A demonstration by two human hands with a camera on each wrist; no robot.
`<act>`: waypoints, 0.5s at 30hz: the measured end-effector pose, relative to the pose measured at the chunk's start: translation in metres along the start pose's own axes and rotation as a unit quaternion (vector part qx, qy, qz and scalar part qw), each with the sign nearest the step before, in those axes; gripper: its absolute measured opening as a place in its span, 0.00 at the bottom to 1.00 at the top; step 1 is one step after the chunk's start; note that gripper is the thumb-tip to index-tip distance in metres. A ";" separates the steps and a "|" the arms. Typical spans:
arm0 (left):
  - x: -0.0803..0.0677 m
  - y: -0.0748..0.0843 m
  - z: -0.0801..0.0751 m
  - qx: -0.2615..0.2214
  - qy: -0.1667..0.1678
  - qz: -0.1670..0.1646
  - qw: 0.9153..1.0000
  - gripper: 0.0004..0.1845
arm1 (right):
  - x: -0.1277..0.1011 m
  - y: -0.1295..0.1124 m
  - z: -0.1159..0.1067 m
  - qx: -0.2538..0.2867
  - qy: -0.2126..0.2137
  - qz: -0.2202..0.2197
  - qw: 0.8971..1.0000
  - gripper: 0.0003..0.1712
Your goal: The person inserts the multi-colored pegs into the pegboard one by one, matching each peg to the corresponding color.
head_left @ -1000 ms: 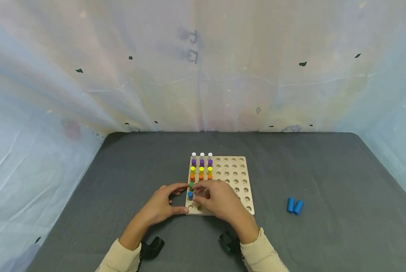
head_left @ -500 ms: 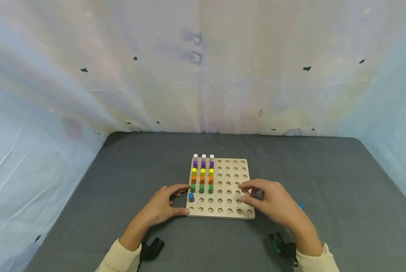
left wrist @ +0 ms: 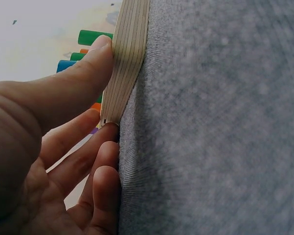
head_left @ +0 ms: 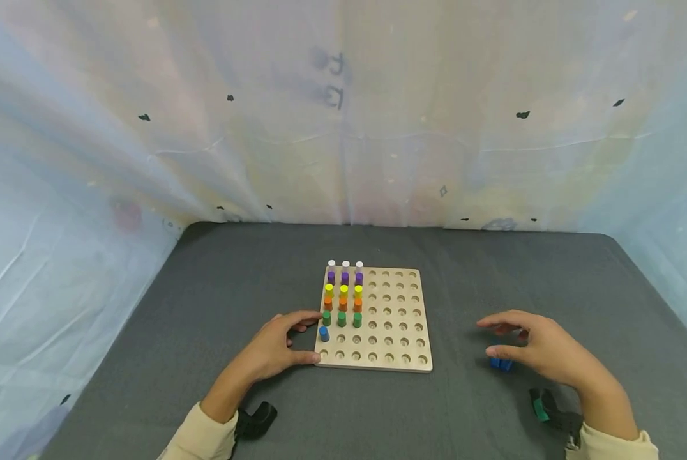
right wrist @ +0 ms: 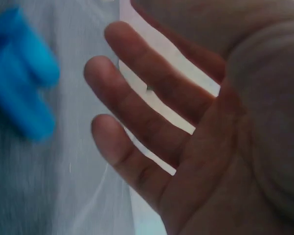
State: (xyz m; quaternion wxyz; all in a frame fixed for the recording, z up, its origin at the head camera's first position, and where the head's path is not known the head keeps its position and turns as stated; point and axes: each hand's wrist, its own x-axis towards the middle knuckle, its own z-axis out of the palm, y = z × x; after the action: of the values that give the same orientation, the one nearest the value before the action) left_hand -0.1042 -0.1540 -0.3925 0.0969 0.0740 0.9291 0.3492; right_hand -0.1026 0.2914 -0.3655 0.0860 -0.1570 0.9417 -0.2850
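Observation:
A square wooden pegboard [head_left: 380, 365] lies on the table, its left columns holding white, purple, yellow, orange and green pegs in rows of three. One blue peg [head_left: 324, 333] stands upright at the left in the row nearer me. My left hand [head_left: 271, 345] holds the board's left side, thumb at the near corner and fingers along the left edge; the left wrist view shows the thumb on the wooden edge [left wrist: 129, 54]. My right hand [head_left: 541, 348] hovers with spread fingers over two loose blue pegs [head_left: 500, 365], partly hidden by it; in the right wrist view those blue pegs [right wrist: 27, 73] are apart from the fingers.
The dark grey tabletop [head_left: 234, 275] extends around the board. A pale plastic sheet [head_left: 378, 128] hangs behind it and at both sides. Black straps with mounts [head_left: 257, 421] sit on the wrists.
My right hand has left the green row, where three green pegs now show, and travelled right to the loose blue pegs. My left hand has stayed at the board's left edge.

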 end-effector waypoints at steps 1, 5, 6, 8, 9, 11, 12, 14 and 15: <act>0.000 0.000 0.000 0.001 0.000 -0.002 1.000 0.37 | -0.002 0.004 0.000 -0.003 -0.003 0.005 1.000 0.27; -0.002 0.000 0.000 0.002 -0.001 -0.008 1.000 0.36 | -0.007 0.021 -0.001 0.001 -0.023 0.013 1.000 0.28; -0.002 0.000 0.000 0.001 -0.002 -0.008 1.000 0.36 | -0.009 0.025 -0.001 0.007 -0.029 0.012 0.999 0.28; -0.002 0.000 0.000 -0.002 -0.003 -0.008 1.000 0.36 | -0.010 0.032 -0.001 0.026 -0.039 0.006 0.999 0.28; -0.002 0.000 0.000 -0.002 -0.003 -0.008 1.000 0.36 | -0.011 0.034 -0.001 0.035 -0.043 0.002 0.998 0.28; -0.001 0.001 0.000 -0.002 -0.003 -0.007 1.000 0.36 | -0.012 0.038 -0.002 0.054 -0.050 -0.009 0.997 0.28; -0.001 0.001 0.000 -0.002 -0.003 -0.007 1.000 0.36 | -0.012 0.040 -0.001 0.058 -0.051 -0.014 0.997 0.28; 0.000 0.001 0.000 0.001 -0.002 -0.008 1.000 0.36 | -0.011 0.041 0.000 0.060 -0.051 -0.022 0.997 0.28; 0.000 0.001 0.000 0.003 -0.002 -0.008 1.000 0.36 | -0.010 0.041 0.000 0.054 -0.048 -0.024 0.997 0.28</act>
State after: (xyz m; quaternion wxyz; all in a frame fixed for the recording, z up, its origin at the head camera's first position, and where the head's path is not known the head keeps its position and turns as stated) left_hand -0.1042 -0.1530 -0.3913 0.1010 0.0674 0.9305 0.3456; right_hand -0.1031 0.3270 -0.3880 0.1324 -0.1885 0.9155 -0.3298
